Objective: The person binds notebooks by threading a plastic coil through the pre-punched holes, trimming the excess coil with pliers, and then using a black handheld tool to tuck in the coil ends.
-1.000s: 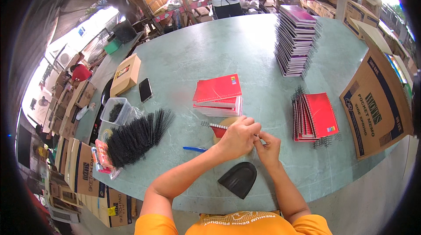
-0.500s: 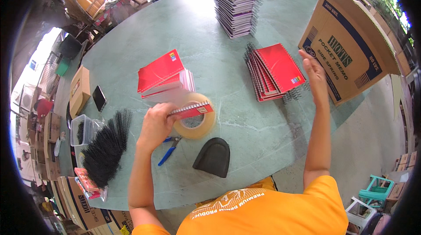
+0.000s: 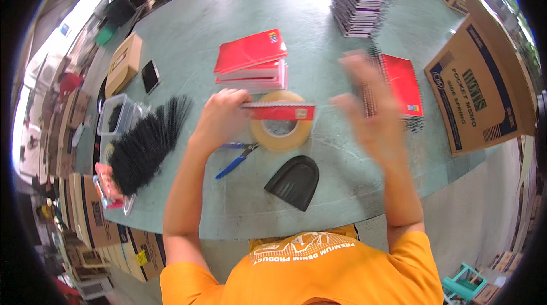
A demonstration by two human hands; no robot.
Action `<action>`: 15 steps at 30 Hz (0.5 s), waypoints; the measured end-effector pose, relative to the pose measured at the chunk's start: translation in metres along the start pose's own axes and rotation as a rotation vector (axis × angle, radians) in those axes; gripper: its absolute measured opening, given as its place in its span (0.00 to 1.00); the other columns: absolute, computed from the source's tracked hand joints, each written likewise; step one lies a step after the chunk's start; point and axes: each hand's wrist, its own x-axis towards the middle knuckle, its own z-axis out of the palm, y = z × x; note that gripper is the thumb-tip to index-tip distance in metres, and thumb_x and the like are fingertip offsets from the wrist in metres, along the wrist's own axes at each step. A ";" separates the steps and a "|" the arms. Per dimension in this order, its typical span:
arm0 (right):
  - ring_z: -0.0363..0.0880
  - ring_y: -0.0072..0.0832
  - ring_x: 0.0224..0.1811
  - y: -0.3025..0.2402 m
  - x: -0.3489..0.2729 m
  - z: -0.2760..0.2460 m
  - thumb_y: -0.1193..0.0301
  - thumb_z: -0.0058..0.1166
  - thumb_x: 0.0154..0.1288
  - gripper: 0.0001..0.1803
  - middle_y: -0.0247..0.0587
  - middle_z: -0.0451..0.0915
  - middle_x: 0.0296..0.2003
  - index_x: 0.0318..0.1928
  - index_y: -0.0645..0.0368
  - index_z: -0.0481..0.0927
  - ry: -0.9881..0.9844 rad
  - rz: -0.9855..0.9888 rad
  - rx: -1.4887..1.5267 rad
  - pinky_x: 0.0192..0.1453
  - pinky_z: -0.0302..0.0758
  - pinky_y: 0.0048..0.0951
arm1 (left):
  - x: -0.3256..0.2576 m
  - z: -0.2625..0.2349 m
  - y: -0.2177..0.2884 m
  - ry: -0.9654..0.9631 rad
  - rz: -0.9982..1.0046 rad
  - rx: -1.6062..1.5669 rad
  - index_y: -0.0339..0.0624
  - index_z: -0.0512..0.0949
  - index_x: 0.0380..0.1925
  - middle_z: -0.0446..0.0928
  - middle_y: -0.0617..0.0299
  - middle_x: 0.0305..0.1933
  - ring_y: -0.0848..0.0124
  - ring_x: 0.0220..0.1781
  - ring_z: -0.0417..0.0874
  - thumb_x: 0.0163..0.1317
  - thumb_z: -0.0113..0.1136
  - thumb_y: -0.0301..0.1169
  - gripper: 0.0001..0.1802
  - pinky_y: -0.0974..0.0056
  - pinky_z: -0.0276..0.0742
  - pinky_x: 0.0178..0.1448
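The notebook point(image 3: 288, 112) shows as a narrow red strip, tilted so steeply that little of its cover faces the view. A pale, ridged line runs along its upper edge, and a small light patch sits near its right end. It is in front of the roll point(image 3: 297, 138), crossing the ring's upper part; whether the two touch is hard to tell.

The left hand point(image 3: 219, 114) is closed on the notebook's left end, fingers curled and pinching it. The right hand point(image 3: 375, 120) is spread wide, thumb well apart from the fingers, and appears to hold nothing. It is blurred and overlaps the bound pile point(image 3: 403, 83); contact there cannot be told.

The roll is a smooth, yellowish ring with a pale core. Below it lies a black pad point(image 3: 295, 182), rounded at one end, with a sunken middle. The pliers point(image 3: 231, 168), blue-handled, lie just beside the roll. Smooth red covers top the stack point(image 3: 250, 54), its pale page edges showing, while the bound pile bristles with dark wire. To the left, black coils point(image 3: 145, 145) make a springy, ribbed heap beside a clear plastic tub point(image 3: 104, 125). The table point(image 3: 319, 60) is grey-green, with pale scuffs.
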 end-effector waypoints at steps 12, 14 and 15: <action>0.81 0.40 0.36 -0.014 0.018 0.099 0.68 0.57 0.56 0.12 0.42 0.82 0.32 0.41 0.54 0.77 -0.657 -0.111 -0.220 0.38 0.76 0.39 | -0.100 0.042 -0.041 -0.214 -0.115 -0.032 0.43 0.74 0.51 0.73 0.51 0.53 0.53 0.56 0.72 0.33 0.76 0.34 0.38 0.53 0.67 0.61; 0.81 0.42 0.35 -0.016 0.031 0.075 0.68 0.57 0.56 0.12 0.44 0.82 0.31 0.41 0.55 0.78 -0.760 -0.039 -0.289 0.37 0.76 0.41 | -0.109 0.044 -0.047 -0.213 -0.129 -0.054 0.46 0.74 0.52 0.71 0.51 0.54 0.52 0.58 0.70 0.31 0.77 0.36 0.41 0.52 0.65 0.62; 0.81 0.43 0.34 -0.015 0.033 0.062 0.68 0.57 0.56 0.11 0.44 0.82 0.31 0.41 0.55 0.78 -0.827 0.012 -0.316 0.37 0.76 0.42 | -0.113 0.047 -0.055 -0.215 -0.147 -0.088 0.47 0.75 0.53 0.71 0.51 0.55 0.52 0.59 0.69 0.30 0.78 0.37 0.42 0.53 0.64 0.63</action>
